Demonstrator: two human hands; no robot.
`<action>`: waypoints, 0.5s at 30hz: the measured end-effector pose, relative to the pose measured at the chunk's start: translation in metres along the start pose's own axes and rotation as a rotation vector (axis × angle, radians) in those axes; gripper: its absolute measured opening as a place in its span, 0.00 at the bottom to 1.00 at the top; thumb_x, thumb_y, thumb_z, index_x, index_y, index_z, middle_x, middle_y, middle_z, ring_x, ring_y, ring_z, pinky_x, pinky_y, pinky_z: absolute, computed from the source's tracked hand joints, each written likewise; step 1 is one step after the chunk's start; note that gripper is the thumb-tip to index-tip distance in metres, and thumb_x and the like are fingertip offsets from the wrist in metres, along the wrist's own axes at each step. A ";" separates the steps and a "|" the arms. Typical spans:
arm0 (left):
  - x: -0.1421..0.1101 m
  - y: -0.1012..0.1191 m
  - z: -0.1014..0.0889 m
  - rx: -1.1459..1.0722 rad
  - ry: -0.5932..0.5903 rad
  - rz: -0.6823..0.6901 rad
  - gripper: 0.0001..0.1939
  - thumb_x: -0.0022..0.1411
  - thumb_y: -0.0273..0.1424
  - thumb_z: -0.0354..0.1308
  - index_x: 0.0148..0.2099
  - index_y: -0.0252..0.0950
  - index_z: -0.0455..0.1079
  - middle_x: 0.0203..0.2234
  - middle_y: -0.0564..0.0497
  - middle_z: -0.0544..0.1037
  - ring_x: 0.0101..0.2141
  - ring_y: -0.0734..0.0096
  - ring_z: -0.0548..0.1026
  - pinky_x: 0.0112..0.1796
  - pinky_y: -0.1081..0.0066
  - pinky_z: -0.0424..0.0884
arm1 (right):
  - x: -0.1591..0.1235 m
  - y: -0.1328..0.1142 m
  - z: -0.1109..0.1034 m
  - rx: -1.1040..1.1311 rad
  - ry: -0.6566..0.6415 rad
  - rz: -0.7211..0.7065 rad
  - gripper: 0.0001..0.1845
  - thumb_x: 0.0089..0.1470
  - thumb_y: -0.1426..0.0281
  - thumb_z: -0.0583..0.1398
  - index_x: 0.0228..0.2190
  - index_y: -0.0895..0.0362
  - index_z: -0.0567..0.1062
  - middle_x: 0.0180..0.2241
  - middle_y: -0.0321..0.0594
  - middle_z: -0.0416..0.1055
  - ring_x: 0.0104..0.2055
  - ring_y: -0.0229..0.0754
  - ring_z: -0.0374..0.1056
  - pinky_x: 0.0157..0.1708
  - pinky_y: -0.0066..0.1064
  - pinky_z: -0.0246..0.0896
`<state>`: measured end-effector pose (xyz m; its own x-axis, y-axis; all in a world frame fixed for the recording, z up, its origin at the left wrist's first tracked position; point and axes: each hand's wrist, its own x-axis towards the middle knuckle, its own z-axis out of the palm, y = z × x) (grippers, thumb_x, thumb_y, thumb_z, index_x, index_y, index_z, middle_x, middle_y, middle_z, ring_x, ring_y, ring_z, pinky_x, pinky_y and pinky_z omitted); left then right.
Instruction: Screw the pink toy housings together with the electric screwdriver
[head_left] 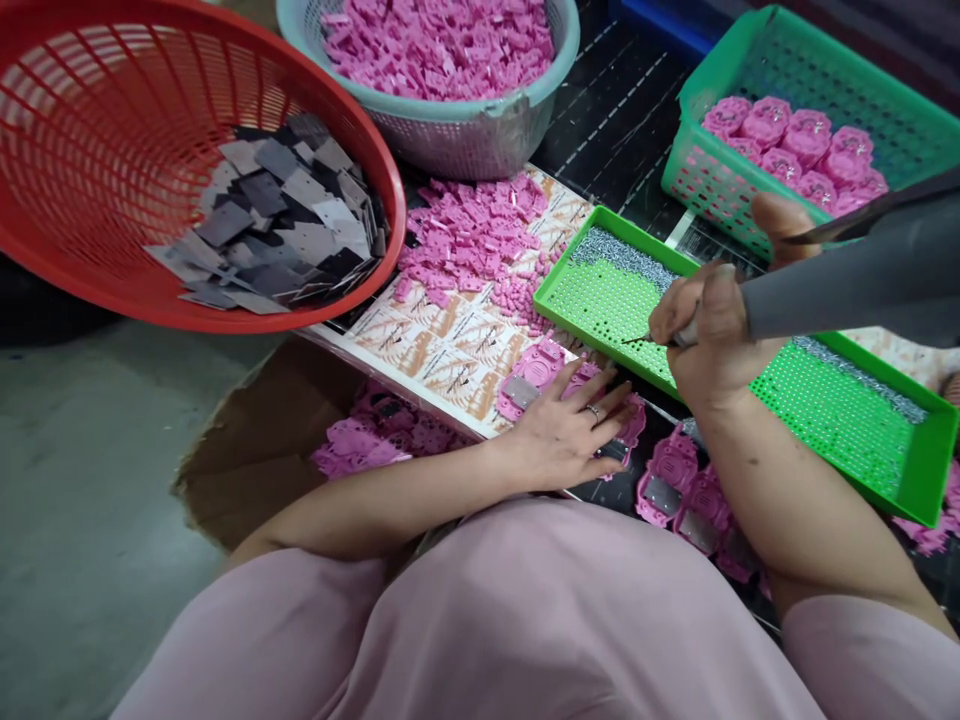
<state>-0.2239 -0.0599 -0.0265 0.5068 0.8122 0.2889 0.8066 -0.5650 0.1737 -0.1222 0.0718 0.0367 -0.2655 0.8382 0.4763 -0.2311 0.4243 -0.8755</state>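
Observation:
My left hand [566,430] lies flat with fingers spread on pink plastic parts [532,375] fitted with grey plates at the table's front edge. My right hand [712,335] is closed round a grey electric screwdriver [847,285], its thin tip pointing left over a green perforated tray [600,300]. Small metal screws [615,255] lie along the tray's far edge. More pink parts with grey plates [675,490] lie just under my right forearm.
A red basket [97,130] of grey metal plates sits at the left. A grey-blue basket [450,130] holds small pink pieces; more lie loose [472,230] on patterned paper. A green basket [795,60] holds pink assemblies. A cardboard box [262,440] with pink parts stands below.

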 end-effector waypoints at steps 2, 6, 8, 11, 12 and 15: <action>-0.001 -0.001 0.001 -0.015 0.005 -0.008 0.29 0.69 0.50 0.43 0.61 0.36 0.63 0.60 0.46 0.66 0.61 0.54 0.61 0.61 0.47 0.52 | -0.002 0.001 0.000 0.040 0.060 -0.078 0.12 0.52 0.60 0.64 0.36 0.47 0.68 0.14 0.24 0.54 0.11 0.32 0.51 0.10 0.28 0.49; -0.002 0.000 0.002 -0.009 0.030 -0.010 0.29 0.67 0.51 0.44 0.60 0.37 0.64 0.60 0.45 0.67 0.61 0.54 0.61 0.61 0.47 0.51 | -0.004 0.001 -0.002 0.043 0.040 -0.092 0.12 0.53 0.62 0.63 0.38 0.48 0.67 0.15 0.23 0.54 0.11 0.31 0.52 0.09 0.27 0.50; -0.001 0.000 0.002 -0.005 0.043 -0.005 0.29 0.68 0.50 0.44 0.60 0.36 0.64 0.59 0.46 0.67 0.61 0.54 0.61 0.61 0.48 0.52 | -0.004 0.003 -0.002 0.036 0.010 -0.102 0.12 0.53 0.61 0.63 0.38 0.49 0.67 0.15 0.23 0.54 0.10 0.31 0.53 0.09 0.27 0.49; -0.001 -0.001 0.002 -0.001 0.046 0.004 0.29 0.68 0.50 0.43 0.60 0.35 0.65 0.59 0.46 0.68 0.60 0.53 0.62 0.60 0.48 0.52 | -0.003 0.007 0.001 0.008 -0.006 -0.104 0.15 0.53 0.59 0.62 0.40 0.49 0.66 0.14 0.22 0.55 0.10 0.32 0.53 0.09 0.26 0.50; -0.001 -0.002 0.002 0.002 0.043 0.006 0.29 0.68 0.50 0.43 0.59 0.35 0.65 0.59 0.46 0.68 0.60 0.53 0.63 0.60 0.48 0.53 | -0.002 0.006 0.002 -0.001 -0.006 -0.115 0.16 0.54 0.58 0.62 0.41 0.48 0.66 0.13 0.22 0.54 0.10 0.32 0.52 0.09 0.26 0.50; -0.001 -0.002 0.003 0.001 0.033 0.003 0.28 0.69 0.49 0.43 0.60 0.35 0.65 0.59 0.46 0.68 0.60 0.53 0.63 0.60 0.48 0.53 | 0.002 -0.006 0.002 -0.005 0.016 -0.160 0.21 0.53 0.55 0.62 0.45 0.46 0.64 0.13 0.22 0.54 0.09 0.32 0.50 0.09 0.26 0.49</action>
<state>-0.2248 -0.0594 -0.0301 0.4989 0.8051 0.3207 0.8052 -0.5675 0.1721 -0.1232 0.0701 0.0429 -0.2104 0.7653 0.6083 -0.2645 0.5545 -0.7890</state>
